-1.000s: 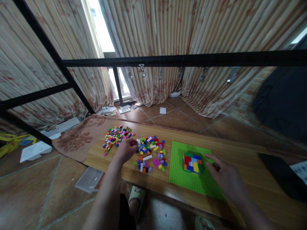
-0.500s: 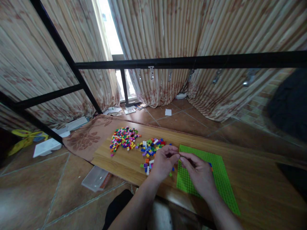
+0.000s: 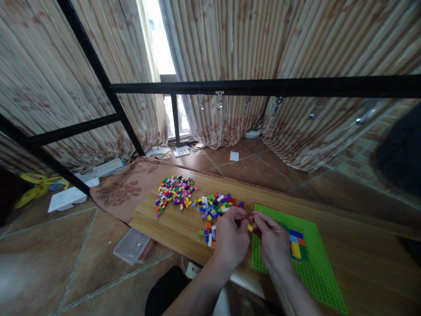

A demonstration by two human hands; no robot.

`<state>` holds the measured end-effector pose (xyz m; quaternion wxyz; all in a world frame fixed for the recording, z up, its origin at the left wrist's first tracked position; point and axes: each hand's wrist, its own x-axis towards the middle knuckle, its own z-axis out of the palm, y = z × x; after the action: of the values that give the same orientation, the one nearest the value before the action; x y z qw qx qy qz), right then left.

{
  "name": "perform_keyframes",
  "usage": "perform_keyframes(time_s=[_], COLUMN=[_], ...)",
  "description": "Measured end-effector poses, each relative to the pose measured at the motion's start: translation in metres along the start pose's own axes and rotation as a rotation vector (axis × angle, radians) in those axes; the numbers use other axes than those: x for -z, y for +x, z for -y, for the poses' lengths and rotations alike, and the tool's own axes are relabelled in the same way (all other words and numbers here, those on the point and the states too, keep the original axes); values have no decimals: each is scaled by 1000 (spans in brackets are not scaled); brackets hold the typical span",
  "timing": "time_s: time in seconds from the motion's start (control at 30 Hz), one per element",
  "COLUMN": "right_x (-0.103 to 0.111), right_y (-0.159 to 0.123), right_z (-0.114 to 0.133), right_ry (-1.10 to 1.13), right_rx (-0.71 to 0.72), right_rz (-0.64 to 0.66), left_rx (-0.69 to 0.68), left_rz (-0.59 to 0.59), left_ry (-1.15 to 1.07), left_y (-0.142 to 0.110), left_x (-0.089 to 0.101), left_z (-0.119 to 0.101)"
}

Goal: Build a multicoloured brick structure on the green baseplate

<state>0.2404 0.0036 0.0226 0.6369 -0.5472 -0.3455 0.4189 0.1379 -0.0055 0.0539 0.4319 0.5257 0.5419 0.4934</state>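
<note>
My left hand (image 3: 232, 239) and my right hand (image 3: 274, 241) meet above the near left edge of the green baseplate (image 3: 324, 259), fingers curled in. A small yellow toy brick (image 3: 250, 228) shows between their fingertips, pinched from both sides; the exact hold is partly hidden. On the baseplate, behind my right hand, sits a block of joined colored bricks (image 3: 296, 245), its left part covered. A pile of loose mixed bricks (image 3: 213, 206) lies left of my hands, partly hidden by my left hand.
A larger pile of small bricks (image 3: 176, 191) lies farther left on the wooden table (image 3: 171, 226). Below on the tiled floor is a clear plastic box (image 3: 133, 245). A black metal rail (image 3: 250, 86) crosses in front of the curtains. A dark object (image 3: 409, 245) is at the far right.
My left hand has come right from the loose bricks and my right hand left from the built block, meeting at the baseplate's edge. The view has shifted, and the yellow brick now shows more clearly.
</note>
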Motion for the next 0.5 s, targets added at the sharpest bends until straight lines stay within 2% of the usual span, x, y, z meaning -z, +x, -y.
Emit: perform_keyframes(time_s=[0.07,0.13,0.2,0.27,0.37,0.5], right_x=[1,0,-4,-10,-18,-22], right_y=[5,6,3,-2,-6,-7], right_z=[-2,-3,-5,-7,-11,-10], right_ry=[-53,-163,-281,-386,-497,-552], right_rx=[24,58,72,103,234,305], right_rz=[8,115,236,304,372,372], left_rx=[-6,-10,12,76,179,212], left_rz=[37,37,-49,-180,-301,-302], left_ry=[-19,-34,-58,-119,-238,-348], left_y=[-3,-1,9,23,42,49], left_x=[-2,2,13,29,54,70], left_z=[-1,-3,-5,-8,-10,-8])
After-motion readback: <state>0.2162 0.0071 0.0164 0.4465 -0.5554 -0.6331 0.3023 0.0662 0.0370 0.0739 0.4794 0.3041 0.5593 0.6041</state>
